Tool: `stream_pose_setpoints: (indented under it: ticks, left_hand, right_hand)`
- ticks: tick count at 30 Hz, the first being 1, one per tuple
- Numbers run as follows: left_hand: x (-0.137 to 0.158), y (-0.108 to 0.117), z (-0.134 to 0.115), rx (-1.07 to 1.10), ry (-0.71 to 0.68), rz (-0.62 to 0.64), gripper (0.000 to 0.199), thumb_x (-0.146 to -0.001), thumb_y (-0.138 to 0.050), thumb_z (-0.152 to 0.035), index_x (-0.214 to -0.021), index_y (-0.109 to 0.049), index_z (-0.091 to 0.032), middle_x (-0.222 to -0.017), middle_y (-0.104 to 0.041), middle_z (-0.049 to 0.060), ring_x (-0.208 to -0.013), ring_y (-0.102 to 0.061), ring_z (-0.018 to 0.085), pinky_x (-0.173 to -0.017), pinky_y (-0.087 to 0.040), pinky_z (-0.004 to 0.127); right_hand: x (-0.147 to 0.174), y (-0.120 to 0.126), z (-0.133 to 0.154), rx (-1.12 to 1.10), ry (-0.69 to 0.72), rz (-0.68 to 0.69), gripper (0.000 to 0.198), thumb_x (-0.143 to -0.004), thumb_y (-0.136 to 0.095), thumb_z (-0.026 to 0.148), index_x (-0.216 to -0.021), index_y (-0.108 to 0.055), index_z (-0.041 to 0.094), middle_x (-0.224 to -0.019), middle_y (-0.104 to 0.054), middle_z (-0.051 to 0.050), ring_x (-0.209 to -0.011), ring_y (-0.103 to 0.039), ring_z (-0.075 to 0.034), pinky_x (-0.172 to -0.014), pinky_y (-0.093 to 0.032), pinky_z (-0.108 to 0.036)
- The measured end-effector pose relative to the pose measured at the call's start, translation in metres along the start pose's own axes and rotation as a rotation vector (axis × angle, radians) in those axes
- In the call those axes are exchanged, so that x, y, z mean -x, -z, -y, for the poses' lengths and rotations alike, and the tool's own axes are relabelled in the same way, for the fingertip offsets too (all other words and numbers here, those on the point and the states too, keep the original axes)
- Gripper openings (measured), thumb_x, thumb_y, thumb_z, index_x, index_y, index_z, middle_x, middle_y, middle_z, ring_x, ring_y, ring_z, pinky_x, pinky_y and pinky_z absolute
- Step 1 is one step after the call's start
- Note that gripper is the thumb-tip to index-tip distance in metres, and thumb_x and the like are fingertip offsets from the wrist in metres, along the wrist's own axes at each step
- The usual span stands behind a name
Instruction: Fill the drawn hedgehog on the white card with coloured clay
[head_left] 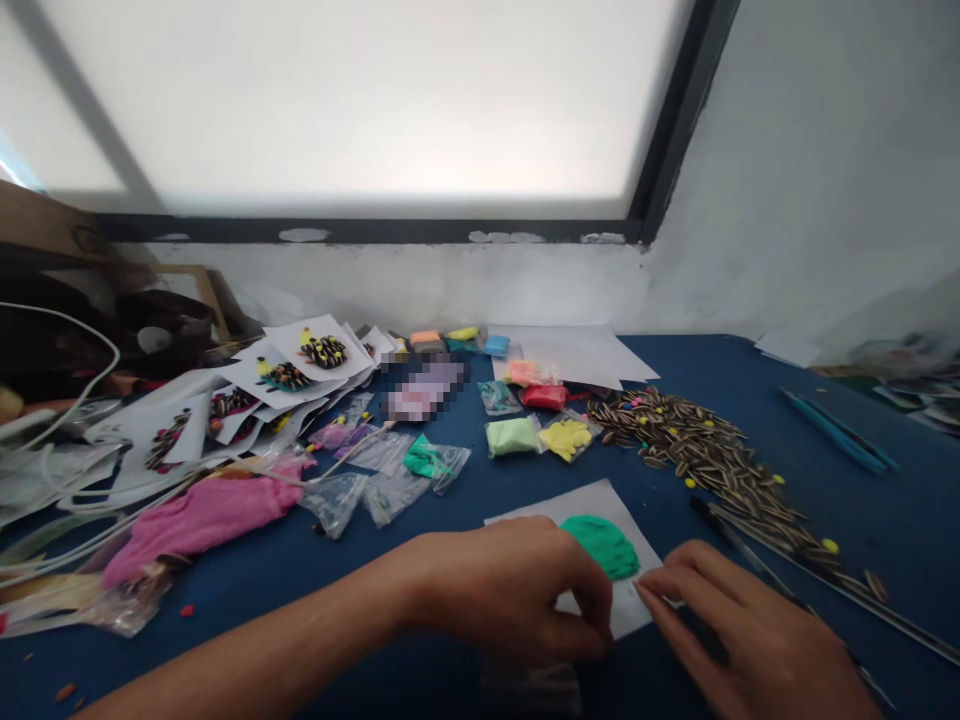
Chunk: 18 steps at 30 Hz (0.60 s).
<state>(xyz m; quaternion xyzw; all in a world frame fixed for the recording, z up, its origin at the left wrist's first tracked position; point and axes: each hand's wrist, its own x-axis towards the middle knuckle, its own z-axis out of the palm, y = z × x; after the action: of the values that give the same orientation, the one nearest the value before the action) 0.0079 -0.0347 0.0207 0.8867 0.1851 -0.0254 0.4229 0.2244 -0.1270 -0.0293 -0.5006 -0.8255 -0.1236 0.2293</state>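
A flattened lump of green modelling clay (602, 546) lies on a small white paper (596, 497) in front of me. My left hand (517, 590) reaches across the paper's lower left part, its fingers curled and thumb and fingertips close together near the lower edge. Whatever those fingertips pinch is hidden. My right hand (750, 630) is at the paper's right edge, thumb and forefinger pressed together just beside the clay. What lies between them is too small to make out. A small clear plastic bag (531, 688) lies below my left hand.
Striped sunflower seeds (705, 440) spread at the right, with a black pen (739, 545) and blue tweezers (836, 430) near them. Bagged clay packs (513, 437) sit beyond the paper. Pink clay (206, 520), a white cable (97, 490) and seed-decorated cards (322, 345) crowd the left.
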Motion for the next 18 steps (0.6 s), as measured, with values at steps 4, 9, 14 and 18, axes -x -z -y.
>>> stream_pose_setpoints:
  ticks: [4,9,14,18]
  left_hand:
    - [0.0,0.0001,-0.001,-0.011,0.005,0.004,0.018,-0.083,-0.062,-0.02,-0.097,-0.073,-0.019,-0.083,-0.073,0.001,-0.068,-0.063,0.012,-0.063,-0.043,0.02]
    - [0.0001,-0.0001,-0.002,-0.024,0.003,-0.002,0.018,-0.083,-0.061,-0.02,-0.096,-0.073,-0.019,-0.084,-0.073,0.001,-0.069,-0.064,0.013,-0.062,-0.043,0.02]
    - [0.0002,0.0002,-0.003,-0.023,-0.001,-0.01,0.017,-0.083,-0.062,-0.019,-0.095,-0.073,-0.019,-0.087,-0.074,0.002,-0.072,-0.064,0.014,-0.067,-0.045,0.021]
    - [0.0003,0.0,-0.0029,-0.036,0.008,-0.003,0.019,-0.084,-0.061,-0.02,-0.097,-0.074,-0.019,-0.085,-0.073,0.002,-0.069,-0.063,0.014,-0.064,-0.044,0.021]
  right_hand:
    - [-0.0001,-0.0017,0.0,0.014,0.006,0.046,0.022,-0.097,-0.042,0.024,-0.087,-0.062,0.023,-0.077,-0.062,-0.001,-0.062,-0.065,-0.011,-0.055,-0.048,-0.021]
    - [-0.0049,-0.0036,0.004,0.037,0.006,0.042,0.03,-0.098,-0.039,0.024,-0.081,-0.063,0.023,-0.072,-0.061,-0.001,-0.057,-0.063,-0.011,-0.052,-0.047,-0.021]
    - [-0.0085,-0.0029,0.0075,0.072,0.002,0.042,0.036,-0.099,-0.035,0.025,-0.075,-0.062,0.023,-0.068,-0.06,0.0,-0.055,-0.062,-0.011,-0.049,-0.045,-0.021]
    - [-0.0091,-0.0024,0.0083,0.094,0.027,0.068,0.034,-0.099,-0.035,0.022,-0.076,-0.061,0.024,-0.068,-0.059,0.0,-0.054,-0.061,-0.012,-0.048,-0.044,-0.022]
